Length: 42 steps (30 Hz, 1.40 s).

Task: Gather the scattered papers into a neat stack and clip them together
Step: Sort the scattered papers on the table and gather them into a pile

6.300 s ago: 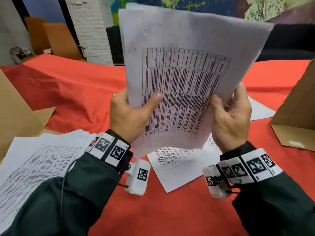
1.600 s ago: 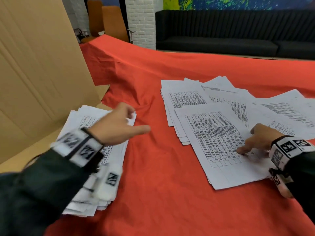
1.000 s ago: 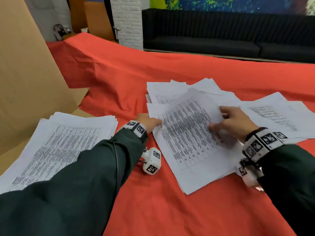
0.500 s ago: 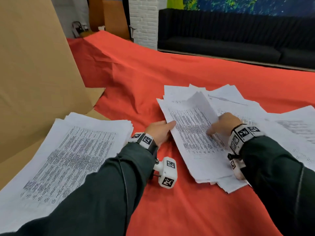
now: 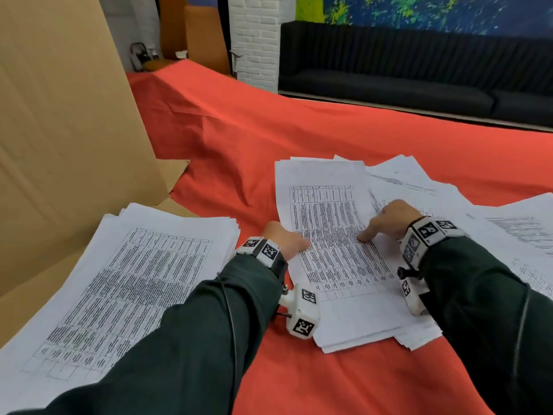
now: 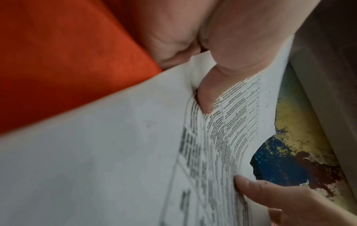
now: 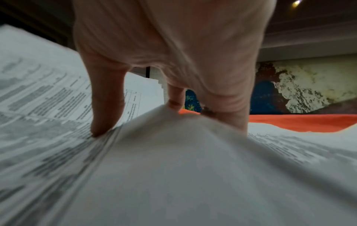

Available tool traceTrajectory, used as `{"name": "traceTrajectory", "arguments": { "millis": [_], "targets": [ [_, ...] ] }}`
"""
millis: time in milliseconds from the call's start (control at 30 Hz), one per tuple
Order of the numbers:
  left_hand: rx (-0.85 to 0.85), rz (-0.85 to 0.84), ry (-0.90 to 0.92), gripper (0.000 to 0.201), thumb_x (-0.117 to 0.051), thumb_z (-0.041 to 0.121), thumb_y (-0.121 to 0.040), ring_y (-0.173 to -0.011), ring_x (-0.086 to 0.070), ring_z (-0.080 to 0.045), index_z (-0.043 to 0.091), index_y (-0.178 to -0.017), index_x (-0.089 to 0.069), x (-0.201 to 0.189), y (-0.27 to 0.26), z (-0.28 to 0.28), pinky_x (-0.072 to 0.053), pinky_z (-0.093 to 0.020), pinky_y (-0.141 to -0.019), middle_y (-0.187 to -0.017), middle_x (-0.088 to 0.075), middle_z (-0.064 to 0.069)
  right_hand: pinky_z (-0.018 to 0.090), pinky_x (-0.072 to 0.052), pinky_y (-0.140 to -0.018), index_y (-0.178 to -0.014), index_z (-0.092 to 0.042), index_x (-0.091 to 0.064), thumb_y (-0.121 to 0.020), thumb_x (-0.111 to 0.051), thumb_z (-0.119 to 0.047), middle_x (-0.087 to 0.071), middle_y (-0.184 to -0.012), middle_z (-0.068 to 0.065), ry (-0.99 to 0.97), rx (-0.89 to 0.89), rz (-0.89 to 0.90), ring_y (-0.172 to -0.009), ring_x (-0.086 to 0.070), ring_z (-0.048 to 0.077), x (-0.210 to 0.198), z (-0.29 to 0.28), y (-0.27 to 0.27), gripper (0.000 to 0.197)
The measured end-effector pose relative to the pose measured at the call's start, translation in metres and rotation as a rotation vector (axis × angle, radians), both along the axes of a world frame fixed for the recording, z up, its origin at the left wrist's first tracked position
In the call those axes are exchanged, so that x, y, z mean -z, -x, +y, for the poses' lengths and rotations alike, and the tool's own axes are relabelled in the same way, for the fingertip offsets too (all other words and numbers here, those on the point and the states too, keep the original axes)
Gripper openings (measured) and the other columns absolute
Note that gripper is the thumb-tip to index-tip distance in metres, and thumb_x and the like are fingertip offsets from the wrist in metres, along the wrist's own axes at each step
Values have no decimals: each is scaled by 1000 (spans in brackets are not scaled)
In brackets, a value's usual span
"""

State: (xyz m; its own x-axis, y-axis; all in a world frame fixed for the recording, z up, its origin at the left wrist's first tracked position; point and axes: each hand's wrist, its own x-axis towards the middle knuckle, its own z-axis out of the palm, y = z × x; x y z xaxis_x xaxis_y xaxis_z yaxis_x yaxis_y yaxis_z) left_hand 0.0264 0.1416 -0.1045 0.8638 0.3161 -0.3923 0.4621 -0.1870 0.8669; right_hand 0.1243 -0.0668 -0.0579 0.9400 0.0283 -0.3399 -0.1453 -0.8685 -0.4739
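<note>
Sheets of white printed paper point(image 5: 119, 280) sit stacked at my left; my left hand point(image 5: 284, 239) pinches the middle table-printed pile's point(image 5: 332, 235) edge, my right hand point(image 5: 386, 220) presses it with thumb and fingertips on red cloth point(image 5: 239, 130).

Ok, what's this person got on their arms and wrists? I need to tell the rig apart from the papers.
Both arms wear dark green sleeves. Each wrist carries a white band with black square fiducial markers: left band, right band. Under each wrist hangs a white boxy camera module with the same markers: left, right. A thin dark cable runs along the left sleeve. Hands are bare.
</note>
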Motion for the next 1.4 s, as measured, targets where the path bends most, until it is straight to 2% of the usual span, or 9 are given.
{"name": "traceTrajectory", "arguments": {
  "millis": [200, 400, 500, 633, 733, 900, 1100, 1267, 1400],
  "targets": [
    [-44, -68, 146, 43, -86, 16, -80, -100, -72, -27, 0, -116, -69, 5, 4, 1, -58, -45, -95, -115, -74, -13, 39, -58, -80, -90, -15, -75, -66, -90, -1, -76, -84, 4, -283, -190, -97, -81, -72, 25, -1, -8, 16, 32],
    [-91, -208, 387, 107, -88, 61, -63, -126, -59, -25, 12, -148, -45, -16, 15, -8, -44, -45, -111, -140, -62, -6, 43, -55, -70, -82, 2, -73, -60, -88, 1, -69, -80, 18, -781, -253, -188, -71, -67, 27, -27, -39, 53, 27],
    [-113, -458, 272, 64, -94, 46, -62, -102, -71, -11, 24, -118, -71, -33, 26, -16, -53, -26, -88, -110, -77, 8, 40, -49, -78, -105, 26, -51, -43, -95, -17, -62, -98, 25, -977, -269, -197, -86, -62, 30, -41, -59, 74, 87],
    [-9, -603, 325, 30, -93, 30, -58, -92, -75, -18, 25, -86, -83, -68, 44, -25, -57, -39, -96, -96, -81, 1, 23, -54, -76, -105, 4, -68, -81, -67, 12, -77, -90, 0, -916, -281, -311, -83, -71, 11, -67, -69, 113, 25],
    [69, -724, 327, 37, -94, 21, -60, -99, -74, -17, 16, -95, -83, -88, 56, -37, -56, -38, -97, -100, -80, 0, 11, -50, -56, -106, -7, -72, -75, -78, 5, -76, -73, -17, -874, -242, -558, -60, -67, -5, -87, -78, 132, 34],
    [94, -956, 115, 27, -89, 8, -75, -77, -73, 1, 7, -99, -78, -145, 80, -63, -57, -18, -74, -81, -77, 13, 40, -56, -63, -90, -13, -78, -72, -90, -31, -76, -84, -1, -772, -114, -1123, -78, -67, 21, -120, -94, 154, 28],
    [82, -1121, 48, 22, -87, 10, -78, -76, -73, 0, 23, -80, -70, -192, 84, -67, -58, -21, -73, -80, -77, 12, 37, -45, -107, -124, -12, -39, -73, -87, -32, -50, -125, 12, -500, -95, -1494, -121, -53, 23, -147, -91, 172, 73],
    [-42, -1140, 112, 74, -94, 48, -61, -102, -75, -23, -2, -111, -70, -177, 73, -41, -60, -41, -92, -108, -77, -10, 29, -54, -72, -129, -11, -44, -71, -85, -21, -63, -102, -4, -809, -6, -1295, -79, -61, 7, -148, -108, 174, 72],
    [10, -1046, 171, 86, -97, 50, -56, -111, -71, -34, -4, -116, -68, -168, 73, -38, -56, -53, -98, -115, -75, -16, 54, -58, -92, -118, -3, -65, -82, -74, -10, -74, -108, 6, -963, -148, -1011, -94, -70, 21, -146, -114, 170, 38]
  ]
}}
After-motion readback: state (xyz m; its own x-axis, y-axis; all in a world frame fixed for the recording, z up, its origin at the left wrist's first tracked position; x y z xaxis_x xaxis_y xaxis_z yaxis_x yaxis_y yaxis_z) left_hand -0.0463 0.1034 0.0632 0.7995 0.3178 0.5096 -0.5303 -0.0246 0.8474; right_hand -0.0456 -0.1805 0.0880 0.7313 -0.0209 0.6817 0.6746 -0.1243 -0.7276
